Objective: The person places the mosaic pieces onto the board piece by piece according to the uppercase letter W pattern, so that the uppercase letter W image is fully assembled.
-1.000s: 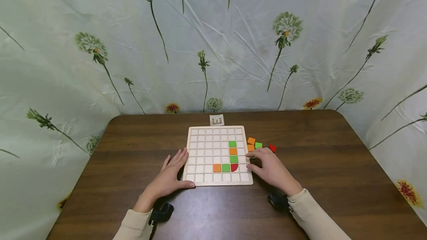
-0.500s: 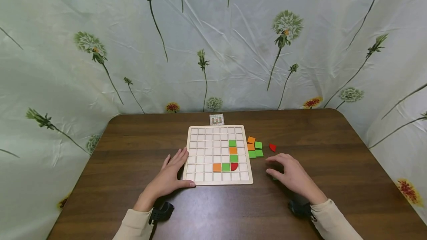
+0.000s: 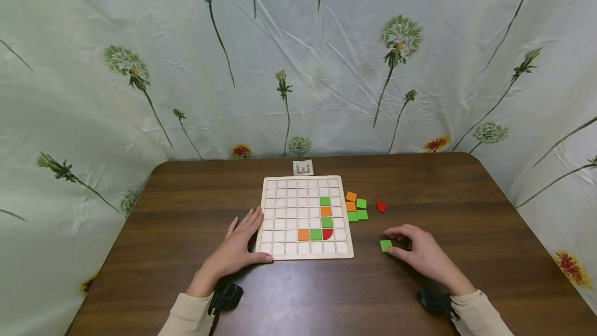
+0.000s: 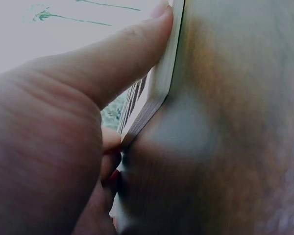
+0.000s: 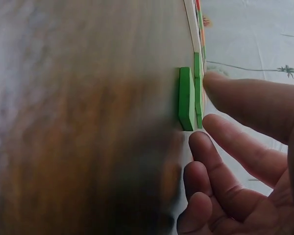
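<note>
A wooden grid board (image 3: 284, 211) lies on the table, with orange and green square tiles and a red quarter-round tile (image 3: 327, 234) in some cells. My left hand (image 3: 238, 245) rests at its near left corner, the fingers straight along the left side and the thumb on the front edge. In the left wrist view that thumb (image 4: 132, 54) touches the board's rim. To the right of the board, my right hand (image 3: 422, 253) hovers at a loose green square tile (image 3: 385, 246). Thumb and forefinger are apart, with the thumb near the tile; contact is unclear.
Loose orange tiles (image 3: 351, 206) and green tiles (image 3: 362, 214) lie by the board's right side. A loose red tile (image 3: 381, 206) lies farther right. Behind the board is a small pattern card (image 3: 303, 168). A flowered curtain (image 3: 336, 66) hangs behind the wooden table (image 3: 210, 185).
My right hand has moved right and nearer, from the board's right edge to the lone green tile, uncovering the loose tiles. The left hand and the board have stayed put.
</note>
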Demonstrator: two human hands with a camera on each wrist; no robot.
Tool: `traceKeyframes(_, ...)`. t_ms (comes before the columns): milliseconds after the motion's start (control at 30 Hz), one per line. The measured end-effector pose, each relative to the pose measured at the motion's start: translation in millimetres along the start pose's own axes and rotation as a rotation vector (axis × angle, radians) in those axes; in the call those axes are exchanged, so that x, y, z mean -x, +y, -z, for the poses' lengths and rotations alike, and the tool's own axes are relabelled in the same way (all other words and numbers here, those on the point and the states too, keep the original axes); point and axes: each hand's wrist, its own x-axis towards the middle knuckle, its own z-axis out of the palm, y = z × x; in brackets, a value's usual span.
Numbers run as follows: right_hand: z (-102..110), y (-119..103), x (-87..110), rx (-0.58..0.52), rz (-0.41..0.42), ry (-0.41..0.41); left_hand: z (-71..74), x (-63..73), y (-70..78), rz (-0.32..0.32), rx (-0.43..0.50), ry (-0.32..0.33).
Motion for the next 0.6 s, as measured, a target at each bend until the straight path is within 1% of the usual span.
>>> traceKeyframes(233, 1.2, 2.9, 1.0, -0.001, 0.009, -0.041, 0.2, 0.1, -0.2, 0.001, 0.0, 0.001)
traceKeyframes(467, 2.8, 0.7, -1.1, 0.038, 0.069, -0.069, 0.6, 0.1, 0.5, -0.02, -0.009, 0.01)
traceKeyframes(600, 2.0, -0.8, -1.9, 0.062, 0.059, -0.072, 0.9, 1.6, 0.9, -0.02, 0.001, 0.011)
